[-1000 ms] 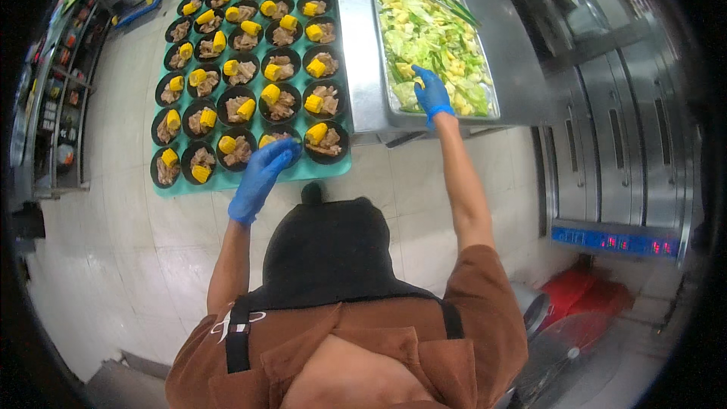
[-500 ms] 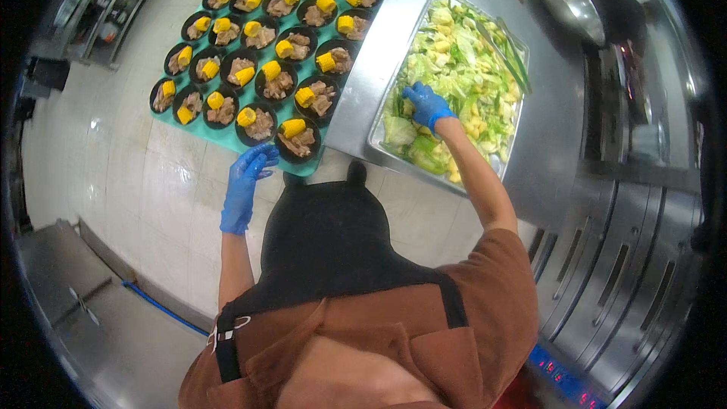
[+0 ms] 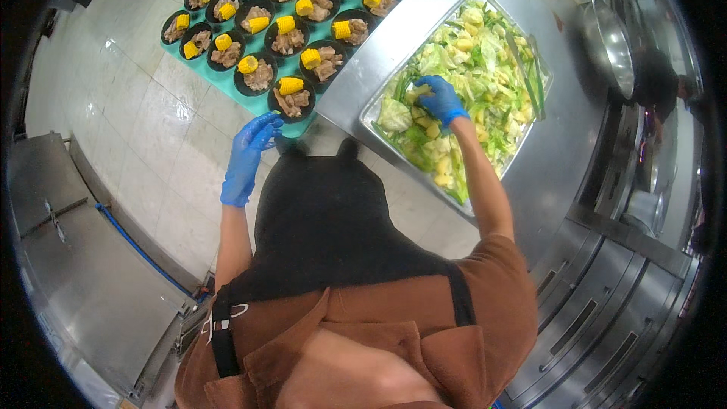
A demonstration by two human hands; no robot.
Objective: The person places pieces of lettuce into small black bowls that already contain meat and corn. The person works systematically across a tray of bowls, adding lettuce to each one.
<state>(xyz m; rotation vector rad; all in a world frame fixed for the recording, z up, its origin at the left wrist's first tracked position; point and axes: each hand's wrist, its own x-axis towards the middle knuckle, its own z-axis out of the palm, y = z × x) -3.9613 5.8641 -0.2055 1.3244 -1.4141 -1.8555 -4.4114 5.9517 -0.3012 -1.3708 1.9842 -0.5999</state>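
**A:** What's on the far left?

**B:** Steel cabinet [image 3: 113,288] with a blue strip [image 3: 136,236] along its edge, then shiny tiled floor [image 3: 144,106]. After that it's a green tabletop [image 3: 219,82] packed with rows of black bowls [image 3: 241,81]. The ones I can make out have meat [image 3: 291,104] plus a chunk of corn [image 3: 291,86].

**A:** And the left hand [image 3: 252,144]?

**B:** Blue glove, just beside the near corner of the green tabletop, by the closest bowl. Grip's loosely curled, fingers bent. Tiny pale bit near the fingertips, but honestly can't tell if it's pinched.

**A:** Moving right?

**B:** Black apron [image 3: 322,220] in the middle, then a steel tabletop [image 3: 379,53] with a big metal tray [image 3: 370,113] sitting at an angle. It's full of chopped cabbage [image 3: 485,53] with yellowish chunks mixed in.

**A:** Right hand [image 3: 445,100] is in there, yeah?

**B:** Yep, blue glove too, in the left part of the tray. Fingers point down into the cabbage and the tips are buried, so no clue how tight that grip is.

**A:** Anything past it?

**B:** Tongs [image 3: 522,72] lying along the tray's right side, then a shiny metal mixing bowl [image 3: 609,45], with steel doors [image 3: 583,333] lower down.
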